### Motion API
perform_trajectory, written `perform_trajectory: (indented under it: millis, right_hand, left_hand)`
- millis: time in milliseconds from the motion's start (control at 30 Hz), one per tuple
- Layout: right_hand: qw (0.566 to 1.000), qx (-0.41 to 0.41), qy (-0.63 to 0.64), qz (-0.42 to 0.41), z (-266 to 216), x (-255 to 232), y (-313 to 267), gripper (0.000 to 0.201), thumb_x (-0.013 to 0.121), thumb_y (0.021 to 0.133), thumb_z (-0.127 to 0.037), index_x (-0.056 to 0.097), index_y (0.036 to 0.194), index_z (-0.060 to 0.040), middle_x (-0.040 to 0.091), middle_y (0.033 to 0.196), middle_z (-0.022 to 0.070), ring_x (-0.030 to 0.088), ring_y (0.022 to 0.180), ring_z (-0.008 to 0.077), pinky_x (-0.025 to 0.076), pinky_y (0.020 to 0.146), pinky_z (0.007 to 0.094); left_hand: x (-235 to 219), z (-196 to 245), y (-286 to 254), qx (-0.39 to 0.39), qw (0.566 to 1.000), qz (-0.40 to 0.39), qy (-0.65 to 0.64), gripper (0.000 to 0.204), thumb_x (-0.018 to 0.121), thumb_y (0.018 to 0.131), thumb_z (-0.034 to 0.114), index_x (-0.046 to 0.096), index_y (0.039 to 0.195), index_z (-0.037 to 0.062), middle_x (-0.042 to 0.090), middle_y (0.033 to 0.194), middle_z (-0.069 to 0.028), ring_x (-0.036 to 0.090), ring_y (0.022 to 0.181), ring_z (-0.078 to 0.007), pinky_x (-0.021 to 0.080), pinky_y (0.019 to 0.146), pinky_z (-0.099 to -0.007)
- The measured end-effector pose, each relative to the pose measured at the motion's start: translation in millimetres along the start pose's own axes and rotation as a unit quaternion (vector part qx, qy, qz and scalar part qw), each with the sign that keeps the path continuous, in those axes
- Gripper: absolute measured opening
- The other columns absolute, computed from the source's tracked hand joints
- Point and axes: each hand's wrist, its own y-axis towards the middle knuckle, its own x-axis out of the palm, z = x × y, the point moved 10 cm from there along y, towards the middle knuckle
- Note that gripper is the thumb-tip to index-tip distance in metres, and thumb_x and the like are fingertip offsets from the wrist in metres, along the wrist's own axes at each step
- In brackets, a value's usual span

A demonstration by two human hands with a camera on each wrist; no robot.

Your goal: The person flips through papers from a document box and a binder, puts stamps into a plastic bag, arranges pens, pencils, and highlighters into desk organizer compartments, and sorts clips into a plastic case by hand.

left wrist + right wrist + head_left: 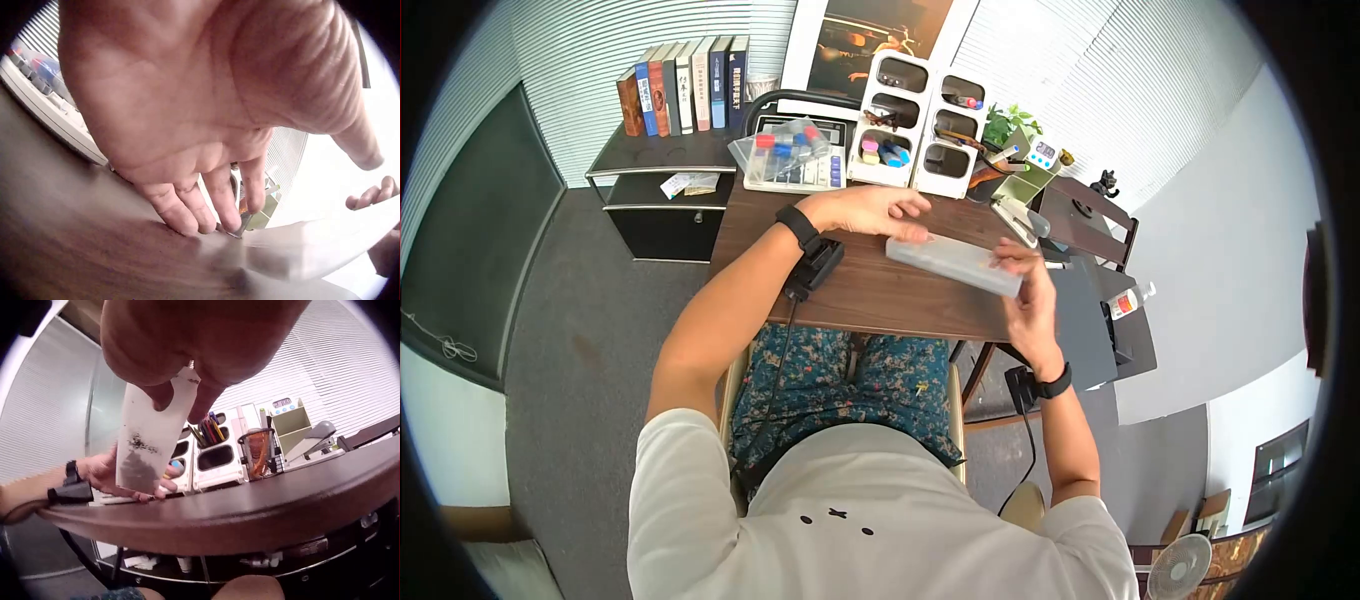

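Observation:
A long translucent white case (955, 262) is held up over the brown desk, slanting down to the right in the head view. My right hand (1032, 300) pinches its right end between thumb and fingers. In the right wrist view the case (147, 428) shows dark specks, and the right hand (200, 344) grips its top end. My left hand (875, 212) is at the case's other end, fingers loosely bent, thumb by the corner. The left wrist view shows the left hand (187, 112) with fingers and thumb apart, the case (312, 247) beyond them; contact is unclear.
White organizers (888, 118) with pens and glasses stand at the desk's back, beside a green holder (1025, 180) and a stapler (1015, 220). Clear boxes (785, 150) lie on a white keyed device at the back left. Books (690, 85) stand on a side cabinet.

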Motion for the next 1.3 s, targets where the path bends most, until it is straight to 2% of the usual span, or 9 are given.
perform_trajectory:
  millis: [33, 100, 167, 233, 400, 600, 767, 1100, 1300]
  right_hand:
    - [1.0, 0.001, 0.004, -0.011, 7.3, 8.6, 1.2, 0.04, 0.061, 0.084, 0.021, 0.056, 0.115, -0.0047, 0.064, 0.131, 0.0178, 0.057, 0.14, 0.0395, 0.048, 0.112, 0.0462]
    - [1.0, -0.003, 0.009, -0.024, 16.2, 18.2, 7.8, 0.04, 0.062, 0.084, 0.021, 0.055, 0.115, -0.0047, 0.063, 0.132, 0.018, 0.058, 0.139, 0.0398, 0.048, 0.111, 0.0459]
    - [0.986, -0.007, -0.146, -0.075, 19.6, 33.7, 16.6, 0.042, 0.07, 0.084, 0.014, 0.055, 0.118, -0.0036, 0.061, 0.133, 0.0191, 0.058, 0.136, 0.0389, 0.048, 0.111, 0.0444]
    - [0.986, 0.022, -0.117, -0.116, 26.3, 44.9, 20.7, 0.047, 0.076, 0.083, 0.009, 0.055, 0.123, -0.0035, 0.06, 0.135, 0.0196, 0.058, 0.135, 0.0381, 0.047, 0.111, 0.0437]
    - [0.973, 0.095, -0.031, -0.21, 24.1, 62.1, 9.7, 0.078, 0.09, 0.081, -0.016, 0.05, 0.147, -0.0048, 0.058, 0.138, 0.018, 0.056, 0.133, 0.0347, 0.046, 0.111, 0.042]
    - [0.982, 0.098, -0.069, -0.145, 27.1, 67.8, 15.3, 0.055, 0.075, 0.096, -0.015, 0.053, 0.145, -0.0039, 0.058, 0.124, 0.0192, 0.055, 0.118, 0.0415, 0.047, 0.103, 0.0487]
    - [0.982, 0.041, -0.136, -0.121, 27.2, 72.1, 15.3, 0.048, 0.069, 0.101, -0.017, 0.054, 0.144, -0.0025, 0.056, 0.123, 0.0206, 0.052, 0.113, 0.0425, 0.046, 0.101, 0.05]
    - [0.99, 0.08, -0.095, -0.068, 37.8, 60.1, 10.9, 0.052, 0.072, 0.097, -0.018, 0.053, 0.142, 0.0015, 0.056, 0.126, 0.0219, 0.052, 0.121, 0.0411, 0.045, 0.106, 0.0487]
    - [0.987, 0.055, -0.138, -0.065, 48.8, 63.9, 6.1, 0.055, 0.074, 0.095, -0.017, 0.052, 0.142, 0.0024, 0.056, 0.125, 0.022, 0.052, 0.118, 0.0417, 0.045, 0.104, 0.0493]
  left_hand:
    - [1.7, 6.3, -2.6, 0.002, 1.0, 0.001, 0.0, 0.079, 0.079, 0.094, 0.055, 0.054, 0.151, 0.0059, 0.063, 0.136, -0.0153, 0.06, 0.124, -0.0266, 0.054, 0.102, -0.0413]
    - [17.3, 21.1, -11.2, 0.027, 0.993, -0.052, 0.105, 0.085, 0.09, 0.083, 0.046, 0.055, 0.15, 0.0101, 0.062, 0.138, -0.0163, 0.053, 0.132, -0.0323, 0.045, 0.112, -0.0467]
    - [15.2, 22.0, -10.1, 0.016, 0.987, -0.041, 0.153, 0.085, 0.092, 0.078, 0.042, 0.056, 0.149, 0.0119, 0.063, 0.136, -0.016, 0.053, 0.131, -0.0341, 0.044, 0.112, -0.047]
    - [11.9, 14.2, -7.4, -0.003, 0.975, -0.014, 0.22, 0.077, 0.093, 0.073, 0.031, 0.06, 0.14, 0.0143, 0.063, 0.128, -0.0145, 0.053, 0.129, -0.0365, 0.044, 0.111, -0.0471]
    - [7.4, 11.0, -8.6, 0.039, 0.97, -0.004, 0.241, 0.069, 0.093, 0.072, 0.033, 0.064, 0.132, 0.0135, 0.063, 0.122, -0.0126, 0.053, 0.126, -0.0356, 0.043, 0.109, -0.0462]
    - [4.0, 11.6, -7.5, 0.027, 0.965, 0.014, 0.259, 0.072, 0.095, 0.069, 0.042, 0.067, 0.127, 0.01, 0.065, 0.123, -0.0129, 0.054, 0.127, -0.0364, 0.045, 0.108, -0.0481]
    - [1.4, 18.3, -9.5, -0.001, 0.96, 0.022, 0.279, 0.058, 0.088, 0.075, 0.034, 0.065, 0.123, 0.0088, 0.062, 0.119, -0.0134, 0.055, 0.124, -0.034, 0.045, 0.106, -0.0447]
    - [4.4, 31.5, -5.3, 0.011, 0.96, 0.019, 0.278, 0.058, 0.091, 0.073, 0.032, 0.067, 0.121, 0.0096, 0.065, 0.117, -0.0134, 0.059, 0.119, -0.0339, 0.048, 0.103, -0.0439]
    - [6.0, 40.0, -1.3, 0.023, 0.955, 0.017, 0.296, 0.059, 0.093, 0.069, 0.033, 0.07, 0.117, 0.0085, 0.071, 0.113, -0.0143, 0.066, 0.11, -0.0346, 0.052, 0.096, -0.0439]
